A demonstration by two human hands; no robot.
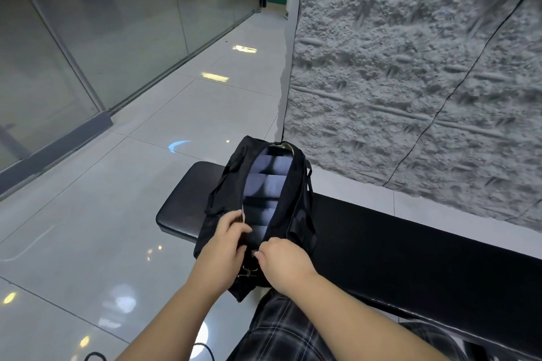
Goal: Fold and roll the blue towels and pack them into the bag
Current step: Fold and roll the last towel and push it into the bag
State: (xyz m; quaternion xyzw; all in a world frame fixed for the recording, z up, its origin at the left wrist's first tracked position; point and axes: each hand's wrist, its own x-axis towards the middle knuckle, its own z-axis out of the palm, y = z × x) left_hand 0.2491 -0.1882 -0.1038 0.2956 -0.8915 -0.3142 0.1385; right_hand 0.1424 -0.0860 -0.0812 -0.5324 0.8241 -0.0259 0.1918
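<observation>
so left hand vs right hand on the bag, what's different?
The left hand grips the left edge of the bag opening, beside the rolled blue towels; the right hand pinches at the zipper's near end. The left hand sits farther up the opening, the right hand at its tip. Both hold the bag on the bench.

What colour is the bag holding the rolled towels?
Black; the bag shows best in the head view, its only view.

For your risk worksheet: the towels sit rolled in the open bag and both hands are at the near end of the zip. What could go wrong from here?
1. The towels fill the opening, so the zip could snag them.
2. The bag overhangs the bench near the left hand and right hand; it might slip off.
</observation>
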